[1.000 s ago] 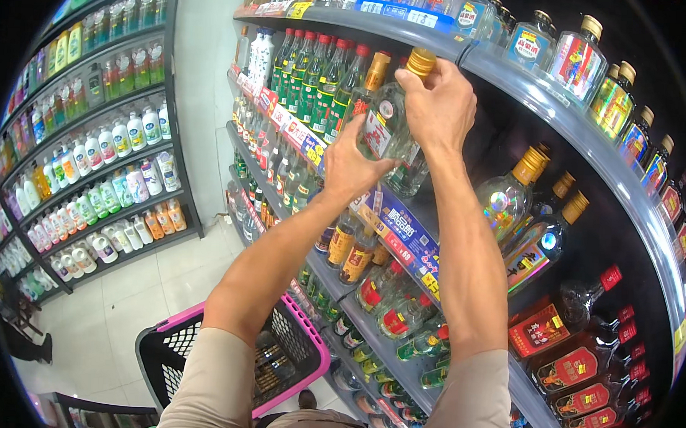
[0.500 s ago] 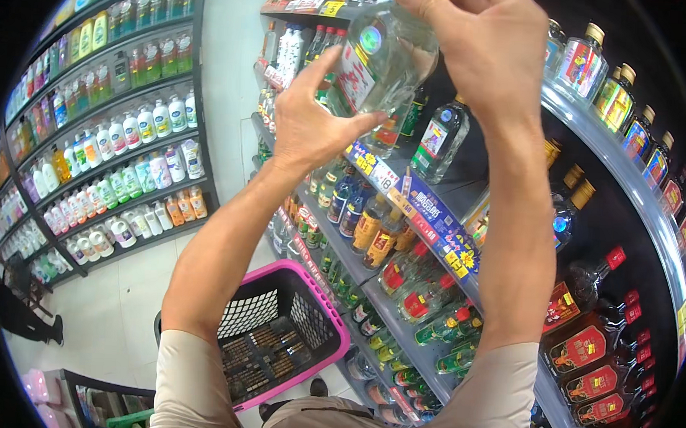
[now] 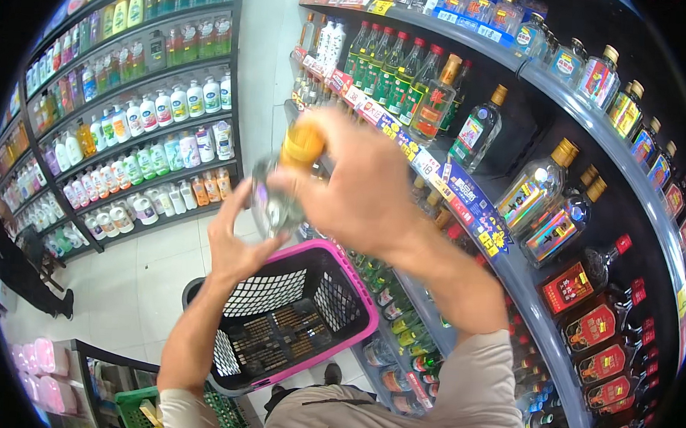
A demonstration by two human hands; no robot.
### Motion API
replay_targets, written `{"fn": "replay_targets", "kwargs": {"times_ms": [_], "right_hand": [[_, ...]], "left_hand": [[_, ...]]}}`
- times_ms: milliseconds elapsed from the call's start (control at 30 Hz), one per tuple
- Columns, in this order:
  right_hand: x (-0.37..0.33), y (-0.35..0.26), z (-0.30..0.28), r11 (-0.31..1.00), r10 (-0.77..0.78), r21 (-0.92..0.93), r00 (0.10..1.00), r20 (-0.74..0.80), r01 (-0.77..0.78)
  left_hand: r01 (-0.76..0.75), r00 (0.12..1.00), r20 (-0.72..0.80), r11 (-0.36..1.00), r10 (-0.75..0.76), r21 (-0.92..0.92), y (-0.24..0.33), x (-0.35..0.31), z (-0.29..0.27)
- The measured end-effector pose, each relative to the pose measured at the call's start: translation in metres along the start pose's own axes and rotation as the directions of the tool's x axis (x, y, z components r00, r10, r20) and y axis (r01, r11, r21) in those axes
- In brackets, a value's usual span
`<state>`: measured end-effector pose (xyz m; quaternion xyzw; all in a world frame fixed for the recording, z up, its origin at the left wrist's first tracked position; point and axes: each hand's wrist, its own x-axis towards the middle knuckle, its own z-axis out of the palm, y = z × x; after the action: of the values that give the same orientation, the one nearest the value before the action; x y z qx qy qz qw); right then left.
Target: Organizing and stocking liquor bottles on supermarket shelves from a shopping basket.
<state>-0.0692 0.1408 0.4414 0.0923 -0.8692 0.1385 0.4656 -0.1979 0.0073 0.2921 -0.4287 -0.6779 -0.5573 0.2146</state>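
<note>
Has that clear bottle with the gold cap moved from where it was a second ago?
Yes. The clear bottle, held in both hands, has come down and away from the drinks shelf and is now above the pink-rimmed basket.

**Shelving and floor: condition as seen**

Grey curved shelf unit on the right carries upright glass bottles with gold caps, green bottles further along, and red boxed bottles lower down. Far shelf rack holds rows of plastic bottles. The pale tiled floor bears a black basket with pink rim.
</note>
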Motion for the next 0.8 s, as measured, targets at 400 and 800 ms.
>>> {"fn": "replay_targets", "kwargs": {"times_ms": [400,800], "right_hand": [[-0.155,-0.027,0.119,0.840,0.350,0.251,0.835,0.424,-0.480],[-0.186,-0.039,0.140,0.747,0.405,0.263,0.732,0.548,-0.611]], "left_hand": [[0.458,0.873,0.169,0.888,-0.458,0.045,-0.052,-0.199,-0.031],[0.499,0.836,0.230,0.864,-0.498,0.058,-0.072,-0.242,-0.039]]}}
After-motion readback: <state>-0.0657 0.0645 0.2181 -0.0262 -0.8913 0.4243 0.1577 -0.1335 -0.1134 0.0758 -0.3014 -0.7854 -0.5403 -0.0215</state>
